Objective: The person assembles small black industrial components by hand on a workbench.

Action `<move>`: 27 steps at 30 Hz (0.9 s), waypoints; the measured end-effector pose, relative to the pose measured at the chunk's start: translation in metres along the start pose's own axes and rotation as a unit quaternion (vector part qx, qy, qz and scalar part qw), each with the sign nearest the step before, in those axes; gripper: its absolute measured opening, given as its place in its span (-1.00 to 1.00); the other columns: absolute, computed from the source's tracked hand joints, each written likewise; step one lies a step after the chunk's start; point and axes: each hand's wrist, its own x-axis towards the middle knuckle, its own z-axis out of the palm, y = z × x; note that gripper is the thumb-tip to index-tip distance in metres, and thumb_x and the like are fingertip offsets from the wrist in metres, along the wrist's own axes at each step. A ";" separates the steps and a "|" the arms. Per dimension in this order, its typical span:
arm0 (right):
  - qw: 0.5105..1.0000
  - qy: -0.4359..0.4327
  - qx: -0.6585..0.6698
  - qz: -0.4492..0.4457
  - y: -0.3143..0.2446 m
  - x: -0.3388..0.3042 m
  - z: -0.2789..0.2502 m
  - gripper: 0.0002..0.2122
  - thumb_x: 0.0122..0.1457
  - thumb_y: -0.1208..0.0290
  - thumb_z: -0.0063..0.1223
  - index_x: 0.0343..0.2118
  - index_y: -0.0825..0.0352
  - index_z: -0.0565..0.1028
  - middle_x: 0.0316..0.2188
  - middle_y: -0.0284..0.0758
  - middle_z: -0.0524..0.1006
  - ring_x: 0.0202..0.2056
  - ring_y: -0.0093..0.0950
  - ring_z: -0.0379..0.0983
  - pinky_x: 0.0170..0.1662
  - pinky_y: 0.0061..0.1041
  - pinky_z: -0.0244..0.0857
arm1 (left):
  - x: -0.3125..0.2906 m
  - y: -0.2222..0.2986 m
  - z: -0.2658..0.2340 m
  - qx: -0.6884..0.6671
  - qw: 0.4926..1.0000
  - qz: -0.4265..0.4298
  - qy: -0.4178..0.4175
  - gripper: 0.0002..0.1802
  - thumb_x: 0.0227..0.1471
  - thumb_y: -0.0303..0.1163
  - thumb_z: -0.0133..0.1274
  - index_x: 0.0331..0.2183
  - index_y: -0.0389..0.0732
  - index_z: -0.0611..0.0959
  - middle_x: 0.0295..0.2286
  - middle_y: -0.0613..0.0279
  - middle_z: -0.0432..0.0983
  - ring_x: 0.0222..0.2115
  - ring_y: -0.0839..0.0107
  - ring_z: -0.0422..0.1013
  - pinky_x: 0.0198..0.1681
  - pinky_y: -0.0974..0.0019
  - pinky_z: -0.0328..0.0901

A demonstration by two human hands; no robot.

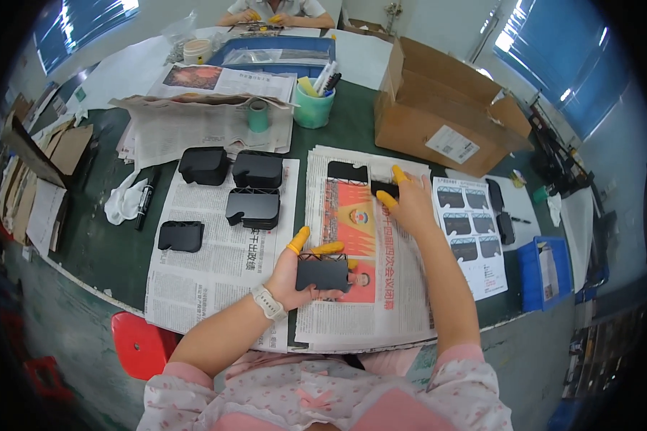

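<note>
My left hand [289, 276], with a white watch at the wrist and yellow finger cots, holds a flat black plate [322, 275] with a lattice pattern along its top edge. My right hand [410, 197], also in yellow finger cots, grips a small black piece [382, 188] between thumb and finger over the newspaper [402, 266]. Beside that piece lies another black plate [347, 171]. Black plates stand in stacks on the left newspaper: one stack [203, 166], a second [257, 170] and a third [253, 208]. A lower black pile [181, 235] lies nearer me.
An open cardboard box [424, 118] stands far right. A printed picture sheet [467, 237] and blue bin [546, 273] are to the right. A green pen cup [313, 109], tape roll [258, 115] and blue tray [266, 47] stand beyond. Another person's hands [266, 17] work opposite.
</note>
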 end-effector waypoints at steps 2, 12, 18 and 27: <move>0.995 0.082 -0.037 -0.032 0.004 -0.005 0.010 -0.39 0.14 0.08 0.28 0.10 0.50 0.48 0.11 0.03 0.49 0.29 -0.12 0.24 0.36 -0.01 -0.10 | -0.001 0.001 0.008 0.009 1.000 0.006 0.027 -0.14 0.20 0.42 -0.26 0.14 -0.13 0.50 0.01 -0.15 0.52 -0.05 -0.08 0.53 -0.19 -0.14 0.51; 0.984 0.077 -0.081 -0.139 0.016 -0.006 0.023 -0.60 0.22 0.30 0.16 0.06 0.41 0.52 -0.22 -0.05 0.62 -0.03 -0.10 0.47 0.31 -0.19 0.10 | -0.002 0.001 0.009 -0.008 1.000 0.007 0.011 -0.20 0.20 0.39 -0.21 0.06 -0.13 0.55 -0.07 -0.10 0.56 -0.09 -0.07 0.55 -0.28 -0.04 0.54; 0.974 0.192 -0.030 -0.113 0.014 -0.009 0.012 -0.71 0.27 0.46 0.09 0.04 0.39 0.53 -0.25 -0.04 0.62 -0.15 -0.15 0.54 0.08 -0.30 0.35 | -0.001 0.002 0.004 -0.029 0.999 -0.014 -0.013 -0.14 0.18 0.40 -0.19 0.11 -0.17 0.55 -0.03 -0.13 0.53 -0.06 -0.13 0.52 -0.22 -0.13 0.53; 0.830 -0.116 0.544 -0.032 -0.091 -0.071 -0.025 -0.79 0.37 0.40 0.03 -0.02 0.35 0.55 -0.20 -0.31 0.61 -0.14 -0.51 0.51 -0.02 -0.54 0.37 | -0.002 -0.002 0.008 -0.059 0.998 -0.014 -0.022 -0.08 0.17 0.42 -0.22 0.18 -0.18 0.47 0.09 -0.10 0.45 0.06 -0.14 0.42 0.17 -0.33 0.24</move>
